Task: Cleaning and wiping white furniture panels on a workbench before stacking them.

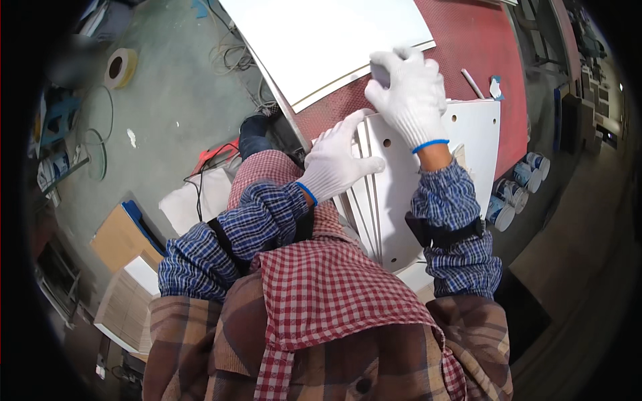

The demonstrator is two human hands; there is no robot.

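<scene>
My left hand (338, 160), in a white knit glove, lies along the left edge of the stacked white panels (401, 187). Its thumb is stretched apart over the top panel, and its fingers reach the far left corner. My right hand (408, 97), gloved alike, is above the far end of that stack, beside the near edge of a large white board (334, 40). Its fingers are curled down. A greyish patch shows beneath them, and I cannot tell whether it is a held thing or shaded glove. The panels have small round holes near their edges.
The board and panels lie on a red textured table (511, 87). A pen-like stick (472, 83) lies near its right side. Several paint buckets (527, 177) stand on the right. Cables (234, 57), a tape roll (120, 68) and a cardboard piece (126, 235) are on the left floor.
</scene>
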